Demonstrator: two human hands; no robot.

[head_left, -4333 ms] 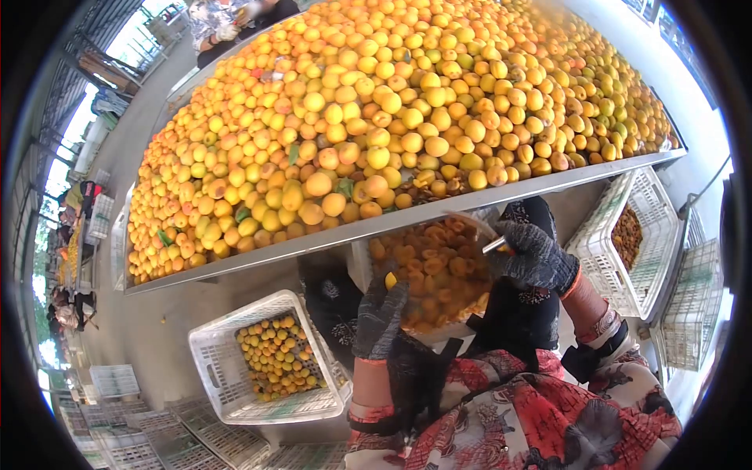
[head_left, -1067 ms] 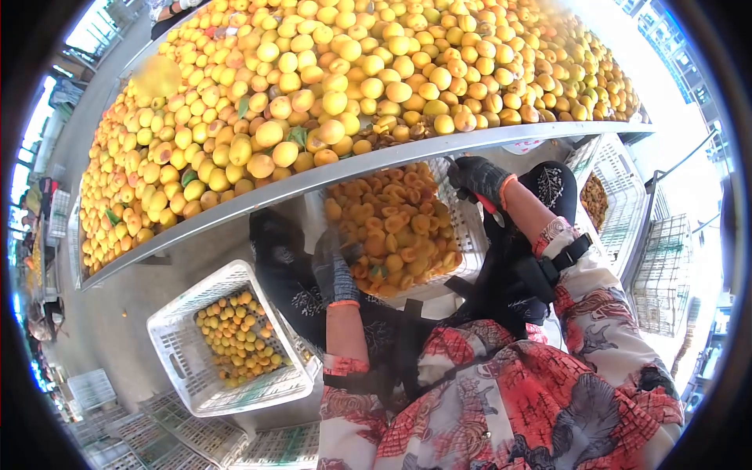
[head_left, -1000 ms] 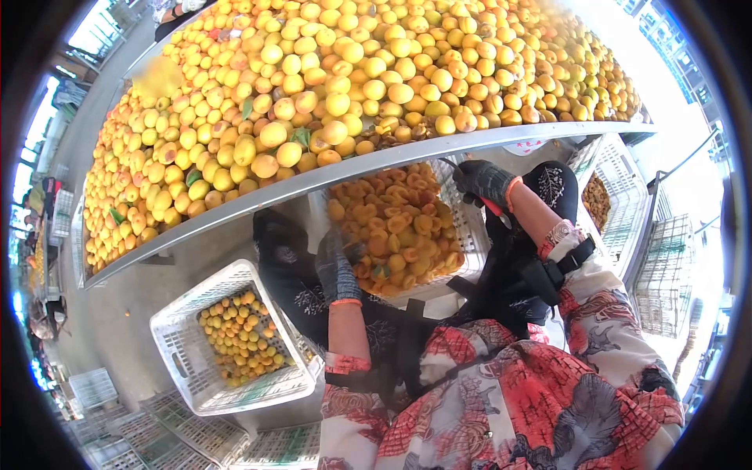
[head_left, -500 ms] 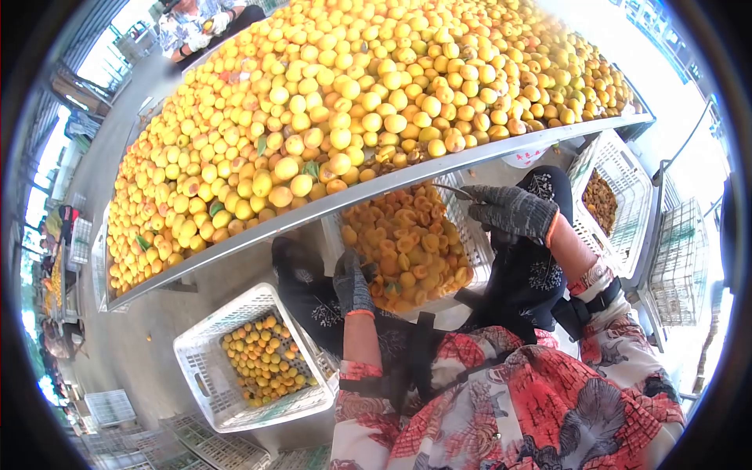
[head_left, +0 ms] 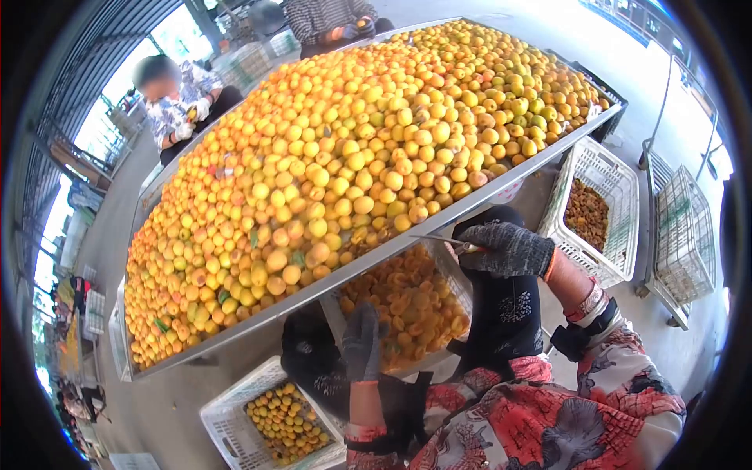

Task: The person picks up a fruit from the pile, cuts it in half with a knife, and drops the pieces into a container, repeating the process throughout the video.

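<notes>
My right hand (head_left: 507,249), in a grey knitted glove, is closed around a thin knife (head_left: 442,240) whose blade points left towards the metal rim (head_left: 376,254) of the table. Lower and to the left, my left hand (head_left: 361,345), also gloved, is at the left side of a crate of halved apricots (head_left: 411,301). Its fingers point upward, and whether anything lies in its palm is hidden. Above both hands, whole yellow-orange apricots (head_left: 313,180) are heaped on the table.
A white crate (head_left: 223,415) with whole apricots stands at lower left. Another white crate (head_left: 623,188) with brown pieces is at right, beside a cart with a crate (head_left: 685,235). Two people (head_left: 176,102) (head_left: 333,23) sit beyond the table, fruit in hand.
The view has tilted up and turned, bringing a second person into sight. My left hand's fingers now look straighter over the crate's left side. The knife remains in my right hand.
</notes>
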